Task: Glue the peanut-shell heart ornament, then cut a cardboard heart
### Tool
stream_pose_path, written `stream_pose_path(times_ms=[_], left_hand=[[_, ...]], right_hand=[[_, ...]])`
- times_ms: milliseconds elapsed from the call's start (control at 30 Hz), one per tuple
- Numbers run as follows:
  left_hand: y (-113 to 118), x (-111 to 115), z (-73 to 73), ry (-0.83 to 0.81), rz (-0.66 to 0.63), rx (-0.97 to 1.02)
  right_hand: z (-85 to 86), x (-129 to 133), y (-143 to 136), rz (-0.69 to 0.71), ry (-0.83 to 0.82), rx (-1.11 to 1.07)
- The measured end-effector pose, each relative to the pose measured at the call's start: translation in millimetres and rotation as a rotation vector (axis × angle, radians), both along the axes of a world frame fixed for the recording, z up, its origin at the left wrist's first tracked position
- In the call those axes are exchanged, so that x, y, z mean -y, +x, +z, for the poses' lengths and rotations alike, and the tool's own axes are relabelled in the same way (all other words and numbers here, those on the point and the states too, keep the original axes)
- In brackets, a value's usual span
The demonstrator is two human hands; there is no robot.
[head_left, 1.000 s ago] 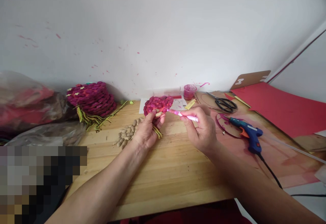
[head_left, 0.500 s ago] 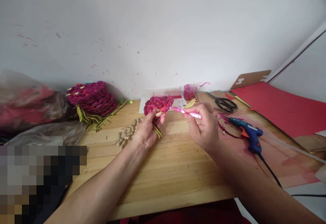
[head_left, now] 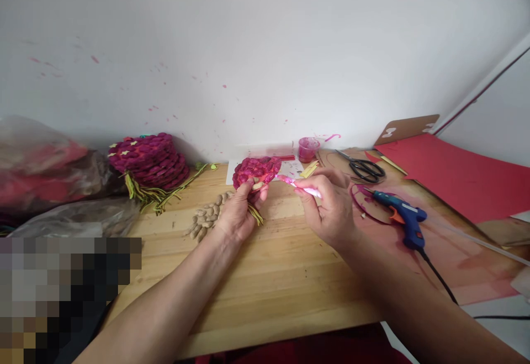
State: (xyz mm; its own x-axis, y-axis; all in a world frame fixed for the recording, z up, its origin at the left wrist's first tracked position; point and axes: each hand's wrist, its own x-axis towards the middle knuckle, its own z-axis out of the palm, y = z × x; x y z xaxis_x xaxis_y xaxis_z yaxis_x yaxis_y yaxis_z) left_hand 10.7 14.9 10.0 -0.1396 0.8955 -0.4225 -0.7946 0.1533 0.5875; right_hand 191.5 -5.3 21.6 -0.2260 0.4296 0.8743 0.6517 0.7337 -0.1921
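Observation:
My left hand is closed on the near edge of a round craft piece covered with magenta-painted peanuts. At that edge, by my thumb, some peanuts are still pale, and yellow-green cords hang below. Between the fingers of my right hand is a paintbrush with a white, pink-stained handle. Its tip points left and meets the right edge of the piece, or lies very close to it. Unpainted peanuts are spread on the table left of my left wrist.
A stack of magenta peanut pieces stands at the left beside plastic bags. Behind my hands is a cup of magenta paint. Black scissors, a blue glue gun with its cord and red sheets lie at the right.
My right hand and the paintbrush have shifted slightly to the left and down. The left hand keeps its hold on the craft piece, nearly unmoved.

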Motion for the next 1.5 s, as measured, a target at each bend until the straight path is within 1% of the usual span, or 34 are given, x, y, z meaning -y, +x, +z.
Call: stream_pose_path(times_ms=[133,200,300,500,700,900,1167,1233,1367,1500], left_hand=[[0.4,-0.1,1.6,-0.004,0.006,0.005],[0.6,-0.1,1.9,-0.011,0.009,0.007],[0.5,-0.5,1.6,-0.013,0.009,0.001],[0.1,-0.4,2.0,-0.002,0.011,-0.016],[-0.1,1.0,2.1,0.020,0.016,-0.038],[-0.3,0.1,0.0,0.022,0.013,-0.044],[1.7,1.8,3.9,0.013,0.010,-0.055],[1.9,1.7,2.8,0.014,0.011,-0.054],[0.4,0.4,-1.4,0.038,0.013,-0.053],[-1.1,0.1,-1.4,0.029,0.017,-0.054]], right_hand=[[-1.9,-0.3,0.1,0.038,0.007,0.033],[-1.8,-1.0,0.7,0.023,0.012,0.037],[0.4,-2.3,2.2,-0.017,0.003,-0.005],[4.0,-3.7,3.1,0.020,-0.077,-0.096],[4.5,-4.2,3.3,0.022,-0.099,-0.120],[2.7,-2.8,1.0,0.042,-0.101,-0.095],[3.7,-4.0,2.7,0.030,-0.114,-0.132],[3.3,-3.1,1.4,0.031,-0.123,-0.129],[2.1,-2.3,-0.1,0.079,-0.164,-0.181],[3.3,-3.9,2.7,0.046,-0.190,-0.199]])
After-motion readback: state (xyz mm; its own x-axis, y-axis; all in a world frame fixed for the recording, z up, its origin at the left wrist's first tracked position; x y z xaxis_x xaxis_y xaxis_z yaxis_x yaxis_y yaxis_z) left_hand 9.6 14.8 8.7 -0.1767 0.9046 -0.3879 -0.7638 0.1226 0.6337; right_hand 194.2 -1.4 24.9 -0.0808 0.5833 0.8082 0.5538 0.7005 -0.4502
